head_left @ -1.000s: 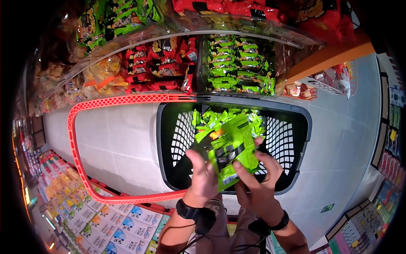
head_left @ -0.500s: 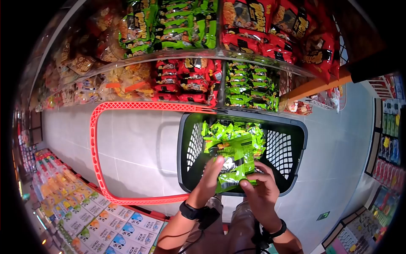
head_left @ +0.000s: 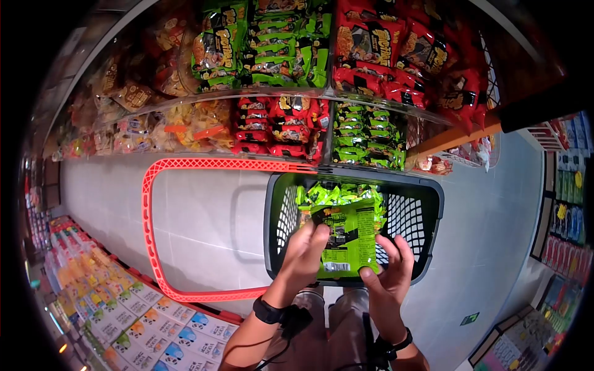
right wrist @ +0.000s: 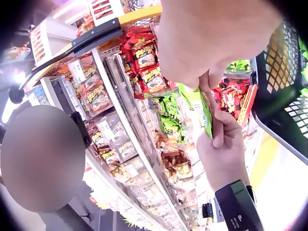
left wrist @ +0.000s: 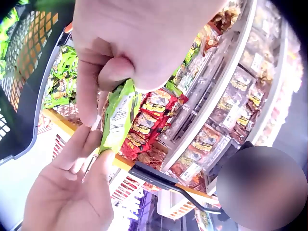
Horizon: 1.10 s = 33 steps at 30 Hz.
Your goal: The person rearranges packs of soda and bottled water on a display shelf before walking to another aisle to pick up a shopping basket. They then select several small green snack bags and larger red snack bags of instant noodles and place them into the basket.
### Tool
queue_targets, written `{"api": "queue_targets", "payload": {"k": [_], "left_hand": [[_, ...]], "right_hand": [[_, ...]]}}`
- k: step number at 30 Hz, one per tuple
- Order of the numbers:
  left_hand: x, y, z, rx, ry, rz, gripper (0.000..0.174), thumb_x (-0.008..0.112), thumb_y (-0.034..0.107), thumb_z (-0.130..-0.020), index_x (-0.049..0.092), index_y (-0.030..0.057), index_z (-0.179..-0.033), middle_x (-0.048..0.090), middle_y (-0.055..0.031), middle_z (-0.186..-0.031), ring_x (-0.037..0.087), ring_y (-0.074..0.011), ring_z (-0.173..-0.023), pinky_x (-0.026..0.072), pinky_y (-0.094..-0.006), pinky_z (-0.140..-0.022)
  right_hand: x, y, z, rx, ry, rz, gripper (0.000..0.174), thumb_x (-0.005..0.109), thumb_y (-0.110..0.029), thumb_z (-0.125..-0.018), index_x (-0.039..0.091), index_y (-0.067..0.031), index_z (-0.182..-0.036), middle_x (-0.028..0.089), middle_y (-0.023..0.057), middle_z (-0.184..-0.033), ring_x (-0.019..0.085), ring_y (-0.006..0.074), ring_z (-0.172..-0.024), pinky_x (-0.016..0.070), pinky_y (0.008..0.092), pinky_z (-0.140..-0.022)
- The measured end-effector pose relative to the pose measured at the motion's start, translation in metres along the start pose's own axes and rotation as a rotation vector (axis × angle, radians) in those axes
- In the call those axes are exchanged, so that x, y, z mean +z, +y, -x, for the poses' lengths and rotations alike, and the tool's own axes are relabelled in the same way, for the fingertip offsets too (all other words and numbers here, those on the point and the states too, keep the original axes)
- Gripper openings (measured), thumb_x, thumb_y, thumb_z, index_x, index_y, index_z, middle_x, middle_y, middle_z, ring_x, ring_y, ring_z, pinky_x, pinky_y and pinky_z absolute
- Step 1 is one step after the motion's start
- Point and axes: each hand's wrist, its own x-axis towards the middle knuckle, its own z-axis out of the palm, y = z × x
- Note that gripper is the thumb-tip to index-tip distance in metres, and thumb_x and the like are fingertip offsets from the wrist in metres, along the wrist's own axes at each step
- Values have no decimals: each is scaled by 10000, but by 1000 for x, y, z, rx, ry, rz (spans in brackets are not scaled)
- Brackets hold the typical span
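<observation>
In the head view, a green snack packet (head_left: 349,238) is held over the basket with its printed, barcoded back facing up. My left hand (head_left: 302,253) grips its left edge, thumb on the front and fingers hidden behind. At the lower right corner, my right hand (head_left: 390,272) pinches it, the thumb on the printed side. The left wrist view shows the packet (left wrist: 118,120) nearly edge-on between both hands. Below it, the dark plastic basket (head_left: 438,216) contains a pile of similar green packets (head_left: 334,193).
The basket's red handle (head_left: 147,229) lies folded out to the left over the grey floor. Ahead, shelves carry green packets (head_left: 272,55) and red packets (head_left: 371,49). An orange bar (head_left: 458,141) juts out at right. Boxed drinks (head_left: 148,315) are stacked at lower left.
The packet has turned from a slant to lie squarer, its printed back now facing up. Both hands have shifted their hold along its edges. The head view has tilted up towards the shelves.
</observation>
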Motion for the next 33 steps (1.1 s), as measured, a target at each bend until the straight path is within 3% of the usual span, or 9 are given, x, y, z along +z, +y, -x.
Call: {"api": "queue_targets", "payload": {"k": [8,11,14,18,22,24,26,30,33], "left_hand": [[16,-6,-12,21,-78,20,371,502,291,-1038,569,-17,-1234,639,-35,-1028,540,-90,-891,452,-267,-813],[7,-19,-20,-94,-170,-172,342,524,271,-1029,580,-5,-1224,623,-25,-958,515,-76,-844,437,-259,-764],[27,-7,-21,95,-145,-246,342,545,249,-1019,567,3,-1255,617,-25,-911,507,-78,-828,430,-260,-746],[57,-27,-21,96,173,-216,636,574,234,-995,255,-26,-1479,425,-173,-1453,535,-262,-1231,424,-344,-1028],[67,-38,-19,-18,-193,381,678,586,340,-988,278,-11,-1479,471,-130,-1395,507,-196,-1215,379,-348,-1056],[65,-39,-23,-24,-7,98,476,510,363,-1028,529,-22,-1307,548,-108,-1293,551,-152,-1120,426,-295,-977],[59,-44,-32,-277,169,322,423,462,361,-1050,589,-6,-1219,626,-98,-1172,615,-140,-1000,493,-283,-876],[54,-40,-32,-162,181,576,496,449,397,-1053,514,-38,-1284,651,-134,-1186,664,-193,-1015,541,-339,-882],[52,-46,-30,-145,135,506,539,426,427,-1054,514,-42,-1306,634,-143,-1228,649,-203,-1062,521,-344,-925]], "right_hand": [[-32,-16,-14,186,-78,-78,766,645,139,-847,276,-91,-1478,495,141,-1367,568,210,-1192,502,344,-967],[-48,-11,-26,215,-206,-81,577,650,92,-885,404,-16,-1395,555,133,-1320,578,177,-1158,453,334,-1009],[-57,-10,-29,279,-189,6,381,658,29,-919,512,27,-1271,620,110,-1241,573,163,-1148,479,320,-969],[-56,2,-36,-16,-22,486,409,769,-5,-821,577,-15,-1181,629,127,-1156,623,202,-1031,525,315,-865],[-49,7,-41,-339,-202,865,444,825,-46,-733,622,-43,-1128,618,146,-1082,634,310,-942,527,361,-810],[-47,3,-42,-367,-360,907,426,822,-72,-731,633,-37,-1112,626,142,-1104,622,334,-979,519,389,-821],[-51,7,-37,-362,-415,835,390,816,-77,-734,639,-18,-1076,636,143,-1131,625,311,-1004,521,378,-835],[-60,5,-37,-259,-98,771,507,788,-40,-774,561,-42,-1226,583,132,-1220,623,237,-1038,531,353,-897],[-69,11,-40,133,-225,380,647,782,-41,-814,430,-25,-1356,584,103,-1224,627,176,-951,522,315,-841]]}}
